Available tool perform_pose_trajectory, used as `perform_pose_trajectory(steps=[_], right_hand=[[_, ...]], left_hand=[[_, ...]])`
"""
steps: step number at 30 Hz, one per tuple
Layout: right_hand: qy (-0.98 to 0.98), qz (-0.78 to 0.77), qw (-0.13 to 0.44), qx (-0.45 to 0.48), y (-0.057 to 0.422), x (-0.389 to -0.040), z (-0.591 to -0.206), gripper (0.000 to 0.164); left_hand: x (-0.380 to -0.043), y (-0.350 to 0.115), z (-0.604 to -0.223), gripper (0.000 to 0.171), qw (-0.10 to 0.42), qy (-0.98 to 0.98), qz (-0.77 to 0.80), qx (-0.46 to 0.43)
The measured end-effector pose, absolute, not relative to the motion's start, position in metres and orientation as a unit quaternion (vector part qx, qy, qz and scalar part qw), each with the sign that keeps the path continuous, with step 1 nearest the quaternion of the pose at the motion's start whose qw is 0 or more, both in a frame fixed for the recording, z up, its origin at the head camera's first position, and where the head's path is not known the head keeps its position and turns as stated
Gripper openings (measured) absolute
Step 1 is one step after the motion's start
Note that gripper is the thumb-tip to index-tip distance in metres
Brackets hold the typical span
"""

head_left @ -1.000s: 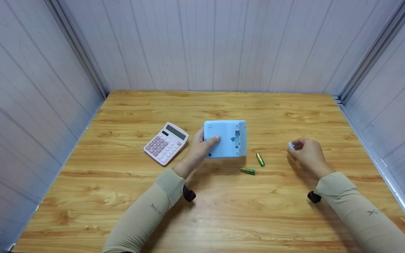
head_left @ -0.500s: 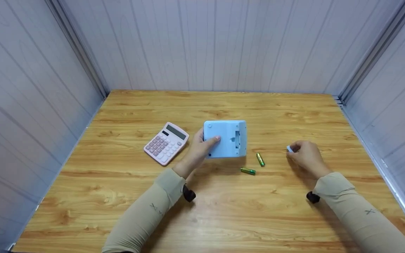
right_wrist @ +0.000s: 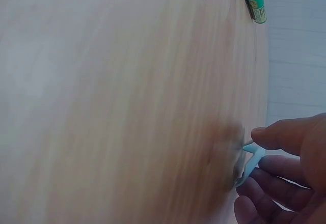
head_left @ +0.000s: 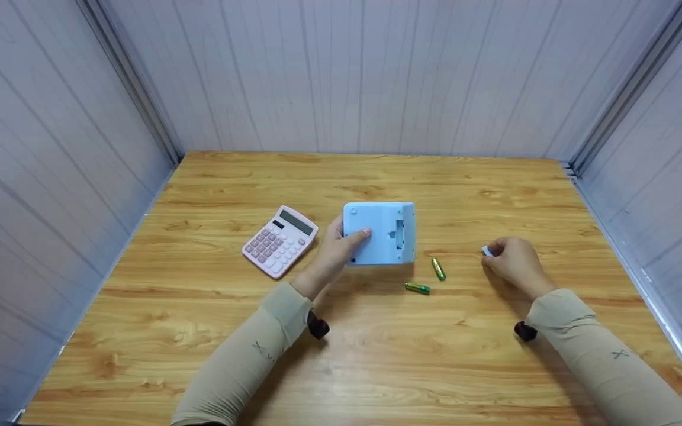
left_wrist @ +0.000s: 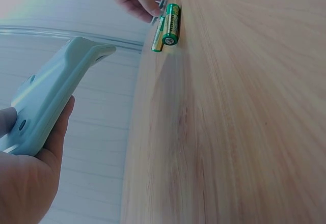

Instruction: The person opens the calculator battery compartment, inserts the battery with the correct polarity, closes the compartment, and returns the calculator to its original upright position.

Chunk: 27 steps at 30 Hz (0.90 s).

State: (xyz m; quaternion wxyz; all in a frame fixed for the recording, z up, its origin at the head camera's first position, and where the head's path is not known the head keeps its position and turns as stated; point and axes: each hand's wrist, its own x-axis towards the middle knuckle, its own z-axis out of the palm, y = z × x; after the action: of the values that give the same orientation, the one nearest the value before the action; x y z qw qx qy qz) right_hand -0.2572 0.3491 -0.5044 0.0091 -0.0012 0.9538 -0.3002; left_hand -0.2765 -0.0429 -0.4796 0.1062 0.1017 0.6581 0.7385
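A light blue calculator [head_left: 379,219], back side up, is gripped at its left edge by my left hand [head_left: 332,251], thumb across the back. The battery compartment [head_left: 400,235] near its right end is uncovered. Over at the right, my right hand [head_left: 515,263] pinches a small light blue battery cover [right_wrist: 252,164] between thumb and fingers, low over the table. Two green-and-gold batteries lie between the hands: one battery [head_left: 438,268] is nearly lengthwise to me, the other battery [head_left: 417,288] lies crosswise and closer to me.
A pink calculator [head_left: 280,241] lies face up on the wooden table [head_left: 376,367], left of my left hand. Pale panelled walls [head_left: 359,77] rise at the back and on both sides.
My right hand has shifted slightly left and down with the battery cover. The left hand and blue calculator have stayed put, as have the batteries.
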Motion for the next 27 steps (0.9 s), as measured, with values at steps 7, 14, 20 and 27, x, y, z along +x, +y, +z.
perform_pose_trajectory(steps=[7, 14, 20, 27], right_hand=[[0.953, -0.303, 0.022, 0.005, 0.3488, -0.2589, -0.5042, 0.032], [0.945, -0.323, 0.045, 0.015, 0.3513, -0.2612, -0.5026, 0.033], [0.934, -0.351, 0.064, 0.029, 0.3543, -0.2616, -0.5, 0.034], [0.934, -0.351, 0.057, 0.025, 0.3545, -0.2592, -0.4977, 0.042]], left_hand=[[-0.2753, -0.0447, -0.4785, 0.049, 0.115, 0.662, 0.734, 0.097], [-0.2753, -0.0455, -0.4781, 0.048, 0.113, 0.667, 0.73, 0.099], [-0.2748, -0.045, -0.4791, 0.047, 0.107, 0.666, 0.732, 0.097], [-0.275, -0.0429, -0.4805, 0.046, 0.095, 0.648, 0.749, 0.1]])
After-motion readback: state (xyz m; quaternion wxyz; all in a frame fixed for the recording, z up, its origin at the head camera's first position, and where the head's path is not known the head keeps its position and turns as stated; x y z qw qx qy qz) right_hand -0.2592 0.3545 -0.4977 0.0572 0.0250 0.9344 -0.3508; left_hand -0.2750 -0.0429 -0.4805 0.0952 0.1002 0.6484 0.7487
